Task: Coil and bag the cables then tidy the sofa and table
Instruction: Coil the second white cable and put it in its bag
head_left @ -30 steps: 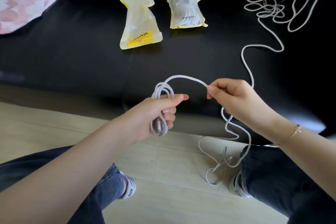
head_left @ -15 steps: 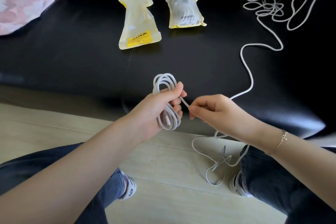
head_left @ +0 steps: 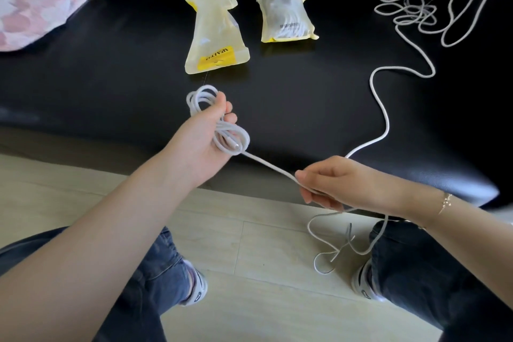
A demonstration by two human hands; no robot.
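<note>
My left hand [head_left: 206, 134] clamps the coil [head_left: 219, 122] of white cable [head_left: 384, 125] just in front of the empty yellow bag [head_left: 215, 36]. My right hand [head_left: 333, 183] pinches the free run nearer me. I judge each new loop should match the coil, lightly tensioned, untwisted.

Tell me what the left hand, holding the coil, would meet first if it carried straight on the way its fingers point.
Probably the taller yellow-labelled bag. The left hand, gripping the coiled white cable, points up the frame over bare black sofa, and that bag lies next in line. Depth is uncertain from one view.
</note>
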